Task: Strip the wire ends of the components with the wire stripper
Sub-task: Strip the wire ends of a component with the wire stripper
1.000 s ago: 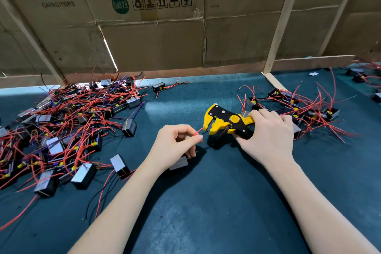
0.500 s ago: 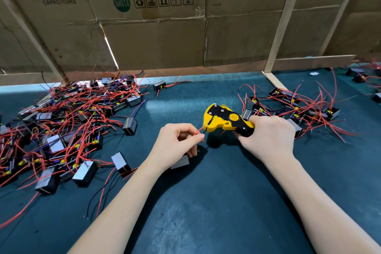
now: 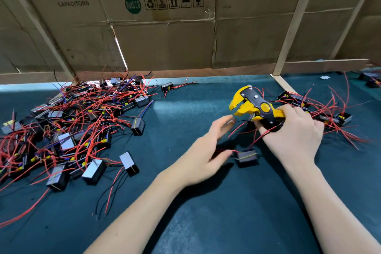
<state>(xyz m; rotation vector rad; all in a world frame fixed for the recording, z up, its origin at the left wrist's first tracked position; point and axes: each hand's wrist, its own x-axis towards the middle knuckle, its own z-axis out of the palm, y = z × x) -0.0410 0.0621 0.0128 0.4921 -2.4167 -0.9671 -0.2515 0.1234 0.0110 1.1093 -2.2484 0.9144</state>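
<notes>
My right hand (image 3: 292, 136) grips the handles of the yellow and black wire stripper (image 3: 253, 107), its jaws raised and pointing left above the mat. My left hand (image 3: 208, 150) hovers with fingers spread and holds nothing. A small black component (image 3: 246, 158) with red wires lies on the mat between my two hands, just right of my left thumb. A big pile of components (image 3: 68, 121) with red wires covers the left of the mat. A smaller pile (image 3: 325, 109) lies behind my right hand.
The dark green mat (image 3: 206, 222) covers the table. A cardboard wall (image 3: 165, 37) with wooden battens closes off the back. Loose components (image 3: 128, 163) lie at the pile's near edge. More parts (image 3: 371, 80) sit at the far right.
My left hand has let go of the red wire and opened; the component now lies on the mat. The stripper has lifted and moved right with my right hand.
</notes>
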